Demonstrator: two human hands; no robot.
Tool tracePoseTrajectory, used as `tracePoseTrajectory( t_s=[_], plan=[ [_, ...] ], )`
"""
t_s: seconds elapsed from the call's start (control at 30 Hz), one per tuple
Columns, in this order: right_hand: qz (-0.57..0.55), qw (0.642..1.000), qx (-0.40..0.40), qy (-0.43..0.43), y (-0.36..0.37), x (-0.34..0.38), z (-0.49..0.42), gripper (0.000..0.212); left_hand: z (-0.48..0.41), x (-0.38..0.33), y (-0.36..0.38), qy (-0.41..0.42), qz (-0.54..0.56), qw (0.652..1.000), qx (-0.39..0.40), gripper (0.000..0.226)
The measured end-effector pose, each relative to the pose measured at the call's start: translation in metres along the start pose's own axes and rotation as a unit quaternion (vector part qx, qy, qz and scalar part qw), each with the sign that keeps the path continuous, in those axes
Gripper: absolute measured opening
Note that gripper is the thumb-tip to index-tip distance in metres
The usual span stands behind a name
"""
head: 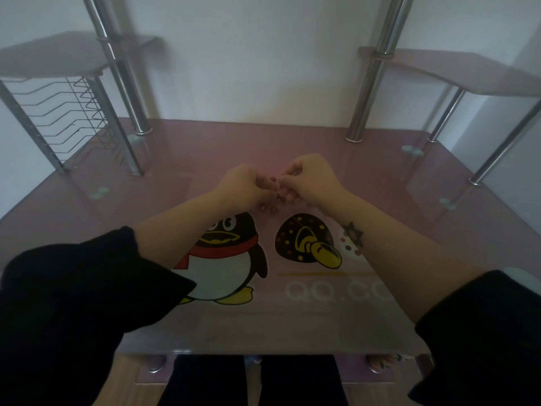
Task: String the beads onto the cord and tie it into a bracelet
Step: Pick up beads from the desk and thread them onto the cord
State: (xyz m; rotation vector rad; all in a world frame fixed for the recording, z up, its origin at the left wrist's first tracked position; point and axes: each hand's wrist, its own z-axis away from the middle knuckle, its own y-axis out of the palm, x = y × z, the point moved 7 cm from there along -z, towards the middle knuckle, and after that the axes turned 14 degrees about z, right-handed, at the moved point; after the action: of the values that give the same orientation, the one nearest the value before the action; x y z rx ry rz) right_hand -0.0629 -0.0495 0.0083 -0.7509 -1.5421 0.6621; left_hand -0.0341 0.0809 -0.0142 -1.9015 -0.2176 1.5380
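Too small to count: dark beads (274, 210) under and between the left hand (243, 186) and the right hand (311, 180). Fingertips tucked in and hidden where the two hands meet. Maybe a thin cord (288, 172) pinched there, too fine to see well. One side of the penguin picture (225, 259) covered by the left arm (175, 238). Left sleeve (73, 303) and right sleeve (483, 332) cut off at the bottom and side edges. Left shelf (58, 54) all blurry. Right shelf (468, 74) cut off at the right edge. Silver poles (377, 68) cut off at the top. Under the table (263, 323), near the bottom right, a pale blurry shape, too fuzzy to name.
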Motion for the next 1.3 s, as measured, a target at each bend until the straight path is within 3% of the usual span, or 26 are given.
tracePoseTrajectory(
  t_s=[0.7,0.87,1.07,1.3],
  plan=[
    [-0.040,0.997,-0.067,-0.021,-0.020,0.017,-0.001,0.009,0.008,0.010,-0.009,-0.036,-0.006,0.999,-0.013,0.012],
    [-0.043,0.996,-0.072,-0.033,-0.023,0.022,0.002,0.010,0.009,0.004,-0.010,-0.013,0.001,1.000,-0.027,0.024],
    [-0.032,0.995,-0.088,-0.035,-0.028,0.022,-0.003,0.014,0.003,-0.006,0.001,-0.010,-0.016,1.000,-0.003,0.024],
    [0.004,0.997,-0.076,-0.029,-0.019,0.011,-0.010,0.021,-0.010,-0.008,-0.010,0.002,-0.011,0.998,-0.069,0.016]
  ],
)
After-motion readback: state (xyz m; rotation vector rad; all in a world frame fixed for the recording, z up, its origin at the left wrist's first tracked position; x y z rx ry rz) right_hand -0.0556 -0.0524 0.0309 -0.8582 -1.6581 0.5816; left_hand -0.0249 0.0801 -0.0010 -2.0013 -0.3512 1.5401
